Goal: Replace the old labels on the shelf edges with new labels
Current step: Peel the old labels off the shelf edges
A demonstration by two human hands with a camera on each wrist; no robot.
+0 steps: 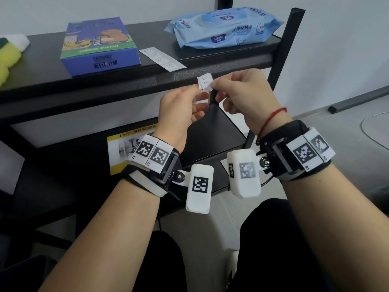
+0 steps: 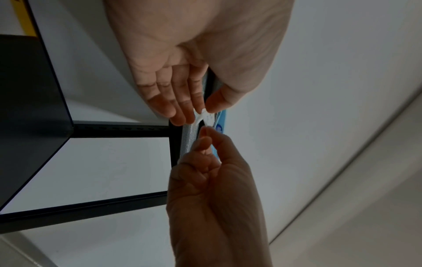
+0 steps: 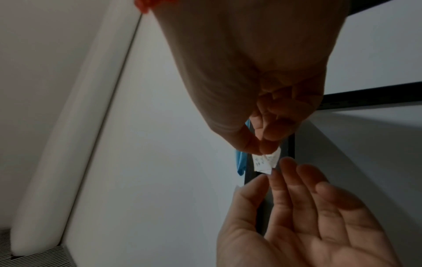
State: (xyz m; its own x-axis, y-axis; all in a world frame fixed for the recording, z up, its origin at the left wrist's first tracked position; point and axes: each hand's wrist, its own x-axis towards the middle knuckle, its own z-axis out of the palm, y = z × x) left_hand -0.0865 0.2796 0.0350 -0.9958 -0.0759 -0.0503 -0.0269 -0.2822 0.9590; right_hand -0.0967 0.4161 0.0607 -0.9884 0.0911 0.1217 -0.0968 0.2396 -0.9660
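A small creased white label [image 1: 204, 82] with handwriting is held between both hands in front of the black shelf edge [image 1: 126, 86]. My left hand [image 1: 199, 93] pinches its lower left part between thumb and forefinger, the other fingers fairly straight. My right hand [image 1: 215, 84] pinches its right side, fingers curled. In the left wrist view the label [image 2: 204, 115] sits between the left hand [image 2: 200, 112] above and the right hand [image 2: 209, 130] below. The right wrist view shows the label [image 3: 266, 161] under my right hand [image 3: 262, 151], with the left hand [image 3: 270, 176] below. A white strip of labels [image 1: 162, 59] lies on the shelf top.
On the shelf top stand a blue box [image 1: 99, 47], a blue pack of wet wipes [image 1: 223, 28] and a yellow sponge [image 1: 7, 57] at the far left. A black upright post [image 1: 288, 45] bounds the shelf on the right. A yellow-framed package [image 1: 117, 148] lies on the lower shelf.
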